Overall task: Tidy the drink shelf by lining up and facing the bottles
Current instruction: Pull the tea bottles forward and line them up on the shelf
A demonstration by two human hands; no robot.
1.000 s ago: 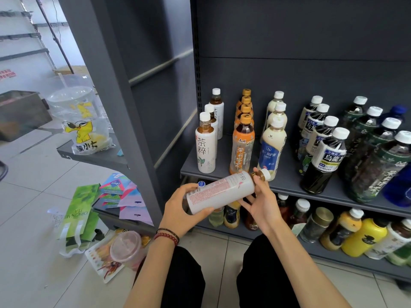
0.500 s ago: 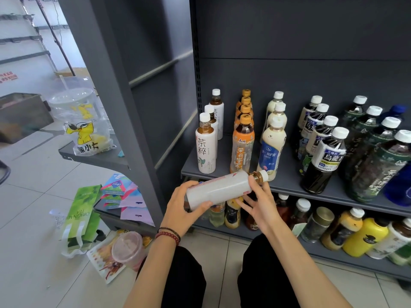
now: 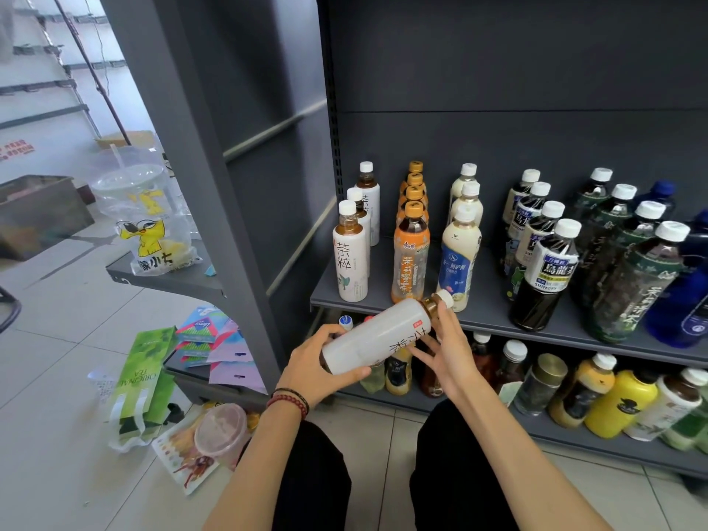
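I hold a white-labelled tea bottle [image 3: 377, 337] tilted on its side in front of the grey drink shelf [image 3: 482, 320], cap up and to the right. My left hand [image 3: 320, 367] grips its base end; my right hand [image 3: 446, 348] holds it near the neck. On the shelf stand rows running front to back: white tea bottles [image 3: 350, 254], orange-capped bottles [image 3: 410, 251], cream milk-tea bottles [image 3: 459, 251], dark oolong bottles [image 3: 544, 270] and dark green-labelled bottles [image 3: 632, 281].
A lower shelf [image 3: 597, 450] carries mixed bottles, some yellow [image 3: 620, 404]. Blue bottles [image 3: 685, 300] stand at the far right. On the floor to the left lie a green tea bag [image 3: 143, 381], packets and a plastic cup [image 3: 220, 431]. A bagged cup [image 3: 149, 216] sits on a side ledge.
The bottle in my hands has been turned about its long axis: the printed back panel has rolled away and the black characters of the front now show near the neck.
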